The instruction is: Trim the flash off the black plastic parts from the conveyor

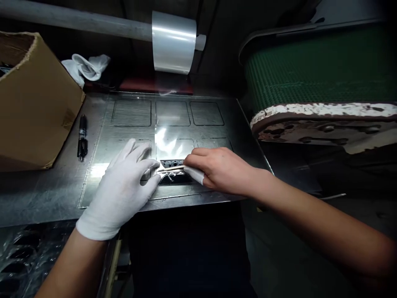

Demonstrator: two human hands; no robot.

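Note:
My left hand (127, 182), in a white glove, has its thumb and fingertips closed at the left end of a small glossy black panel (175, 179). My right hand (215, 169) is bare except for white covering on a finger; its fingers curl in at the panel's right end and hide what they grip. Between the hands runs a thin pale strip (170, 168), its kind unclear. Just behind it shows a dark edge with small holes (171, 162). Shiny clear film (169, 142) lies behind the panel.
A metal plate (132, 130) with outlined rectangles covers the bench. At left are a cardboard box (37, 111), a black pen (82, 138) and a white cloth (87, 66). A film roll (174, 43) hangs on a bar behind. A green conveyor belt (319, 66) juts in at right. Wrapped black parts (21, 256) lie lower left.

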